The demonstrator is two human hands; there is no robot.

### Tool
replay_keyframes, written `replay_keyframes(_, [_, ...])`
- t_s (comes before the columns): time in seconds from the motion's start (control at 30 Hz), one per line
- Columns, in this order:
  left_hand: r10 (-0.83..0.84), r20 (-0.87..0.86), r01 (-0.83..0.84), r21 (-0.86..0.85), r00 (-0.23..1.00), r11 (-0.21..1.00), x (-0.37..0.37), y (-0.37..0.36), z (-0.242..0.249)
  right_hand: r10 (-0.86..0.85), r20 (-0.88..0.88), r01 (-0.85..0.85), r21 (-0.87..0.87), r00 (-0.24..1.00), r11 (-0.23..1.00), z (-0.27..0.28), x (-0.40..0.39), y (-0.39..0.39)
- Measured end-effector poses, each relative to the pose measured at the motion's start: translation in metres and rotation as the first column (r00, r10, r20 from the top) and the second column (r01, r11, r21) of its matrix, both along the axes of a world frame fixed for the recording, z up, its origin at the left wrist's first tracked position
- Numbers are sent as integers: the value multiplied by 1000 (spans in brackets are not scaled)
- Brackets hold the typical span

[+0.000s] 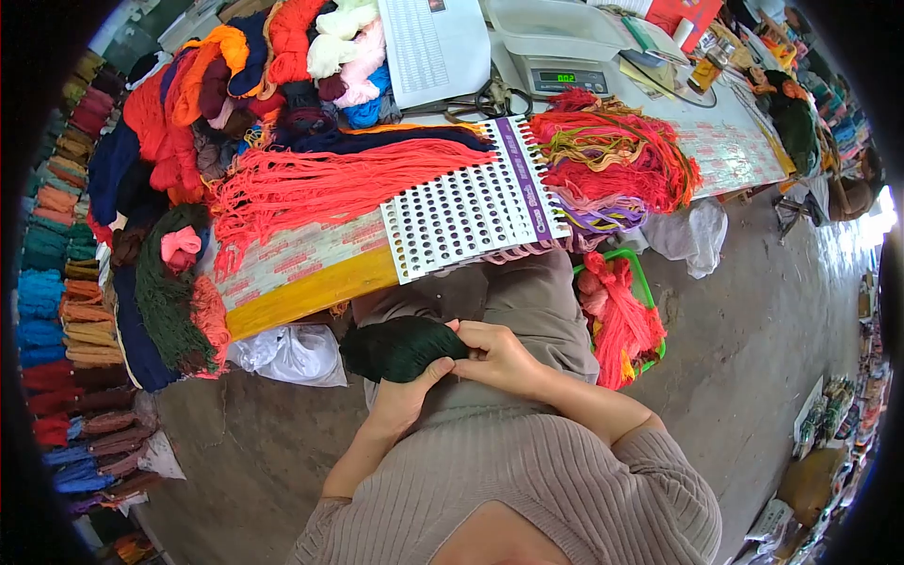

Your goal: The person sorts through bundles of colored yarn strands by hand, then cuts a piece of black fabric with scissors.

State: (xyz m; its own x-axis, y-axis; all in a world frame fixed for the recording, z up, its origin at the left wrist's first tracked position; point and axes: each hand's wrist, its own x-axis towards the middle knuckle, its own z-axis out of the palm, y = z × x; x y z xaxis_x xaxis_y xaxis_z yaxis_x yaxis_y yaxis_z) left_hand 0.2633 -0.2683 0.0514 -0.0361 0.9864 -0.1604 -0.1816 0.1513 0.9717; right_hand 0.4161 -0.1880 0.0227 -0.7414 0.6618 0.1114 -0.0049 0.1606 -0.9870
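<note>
A dark green skein of thread (395, 347) lies over my lap, its strands bunched into a thick bundle. My left hand (407, 394) grips the skein from below, thumb on top near its right end. At that same end, my right hand (499, 358) has its fingers pinched close to the left thumb; they seem to hold the skein's end, though the exact strands are hidden. Just beyond my knees, a white punched thread card (461, 212) with a purple strip lies across the table edge. Coral threads (330, 184) hang from its holes and spread left.
Piled yarn skeins (179, 122) cover the table's left end. Mixed red and yellow threads (612, 155) lie right of the card. Behind are a digital scale (565, 77), scissors (499, 97) and a printed sheet (435, 52). A green basket (648, 282) stands by my right leg.
</note>
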Motion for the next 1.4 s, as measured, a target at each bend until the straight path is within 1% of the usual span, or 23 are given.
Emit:
replay_keyframes(0.03, [50, 89, -45, -57, 995, 997, 2, 0, 3, 24, 15, -22, -111, 1000, 994, 1, 0, 0])
replay_keyframes(0.07, [103, 175, -84, -117, 979, 990, 3, -1, 4, 30, 14, -28, -111, 999, 993, -1, 0, -1])
replay_keyframes(0.17, [94, 217, -66, -131, 972, 989, -3, -4, -6, 52, 2, -52, -123, 999, 991, -3, -1, -2])
replay_keyframes(0.23, [95, 213, -67, -134, 972, 989, -4, -4, -7, 61, -12, -62, -166, 998, 984, -1, -2, -2])
replay_keyframes(0.33, [110, 226, -75, -157, 968, 985, -4, -5, -4, 61, -14, -62, -122, 998, 991, -3, -2, -2])
replay_keyframes(0.5, [114, 258, -71, -169, 959, 983, -2, -3, 2, 60, -19, -62, -160, 998, 985, 0, -1, -3])
replay_keyframes(0.57, [88, 206, -55, -161, 974, 985, -3, -4, 0, 61, -21, -64, -167, 998, 984, 0, -1, -3])
replay_keyframes(0.7, [93, 238, -54, -163, 967, 985, -4, -5, 0, 62, -26, -65, -160, 998, 985, -1, -2, -4])
replay_keyframes(0.8, [75, 219, -42, -151, 973, 988, -3, -4, -1, 57, -25, -60, -156, 998, 986, -3, -2, -4])
replay_keyframes(0.9, [109, 204, -76, -160, 973, 984, -2, -3, -1, 73, 1, -72, -158, 997, 985, -7, 0, -4])
replay_keyframes(0.97, [-3, 209, 27, -115, 978, 993, -6, 0, -1, 96, 23, -91, -159, 995, 983, -8, 2, -2])
replay_keyframes(1.0, [1, 209, 24, -117, 978, 993, -4, 3, -2, 128, 31, -120, -179, 991, 977, -7, 3, -1])
replay_keyframes(1.03, [-1, 219, 6, -22, 976, 1000, -2, 9, -3, 160, 39, -149, -199, 986, 969, -3, 4, 0])
replay_keyframes(1.07, [-4, 228, -14, 74, 974, 997, -1, 14, -4, 142, 35, -124, -308, 989, 943, 2, 6, 1])
replay_keyframes(1.1, [-40, 289, 19, 76, 957, 997, -2, 18, -12, 122, 33, -98, -414, 992, 905, 9, 6, 1])
replay_keyframes(1.13, [-74, 350, 50, 79, 934, 996, -3, 23, -15, 25, -32, -38, -498, 999, 866, 11, 4, 1])
replay_keyframes(1.17, [-86, 419, 62, 69, 904, 996, -2, 28, -15, -9, -32, -10, -534, 999, 846, 8, 6, 3])
replay_keyframes(1.2, [-100, 449, 93, 38, 888, 995, -1, 32, -14, -42, -29, 18, -567, 999, 824, 4, 8, 6])
replay_keyframes(1.23, [-112, 479, 123, 9, 871, 992, -1, 35, -12, -59, -25, 39, -495, 998, 868, 3, 7, 8])
replay_keyframes(1.27, [-141, 514, 148, 27, 846, 989, -1, 37, -18, -49, -19, 33, -498, 999, 867, 3, 7, 9])
replay_keyframes(1.33, [-107, 528, 108, 30, 843, 994, 3, 41, -20, -98, 43, 107, -397, 994, 911, 7, 8, 10])
replay_keyframes(1.37, [-83, 537, 78, 32, 839, 996, 6, 42, -22, -64, 118, 96, -290, 991, 952, 13, 10, 12])
replay_keyframes(1.4, [-63, 562, 57, 27, 825, 998, 7, 45, -23, -110, 92, 131, -273, 990, 953, 10, 8, 10])
